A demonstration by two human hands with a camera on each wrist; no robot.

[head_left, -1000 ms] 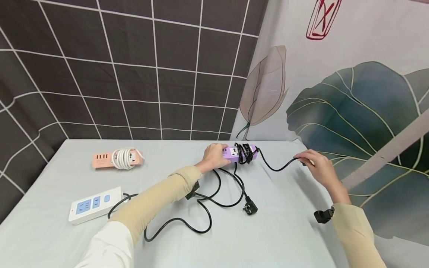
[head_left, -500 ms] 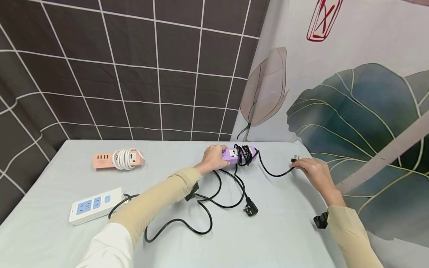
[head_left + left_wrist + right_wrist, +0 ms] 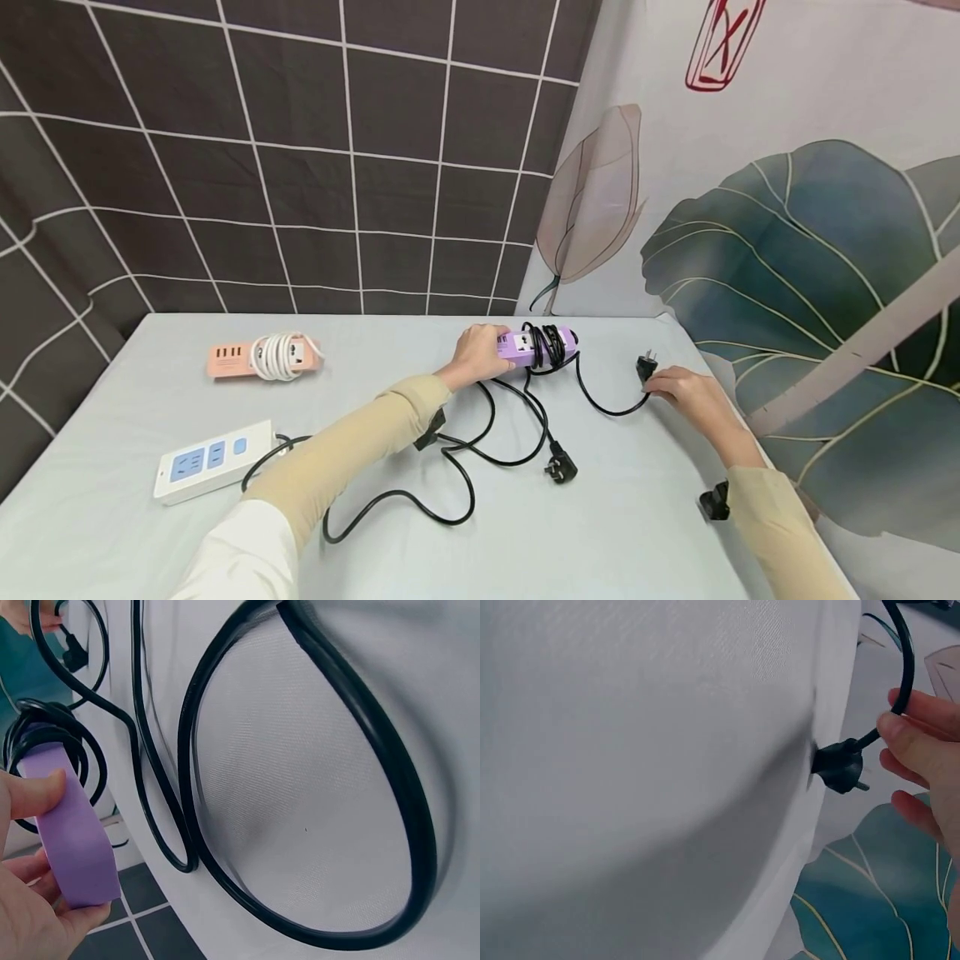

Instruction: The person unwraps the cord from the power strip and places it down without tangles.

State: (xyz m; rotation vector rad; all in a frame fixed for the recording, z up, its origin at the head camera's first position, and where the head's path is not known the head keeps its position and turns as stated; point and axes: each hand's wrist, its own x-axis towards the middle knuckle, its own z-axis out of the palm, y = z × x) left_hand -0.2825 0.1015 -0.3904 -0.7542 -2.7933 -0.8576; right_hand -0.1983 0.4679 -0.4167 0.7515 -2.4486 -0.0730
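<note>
In left hand (image 3: 477, 352): purple power strip (image 3: 513, 345) | right hand (image 3: 692, 400): cord (image 3: 611, 412) behind plug (image 3: 646, 367)

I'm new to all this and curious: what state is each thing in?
Purple power strip: wrapped in black cord, gripped by left hand.
Far plug: unplugged, prongs bare; right hand pinches its lead.
Orange power strip: on the table, white cord wound round it.
White power strip: on the table, nothing plugged in.
Loose black cord: uncoiled, curving across the table.
Near plug: unplugged, lying on the table.
</note>
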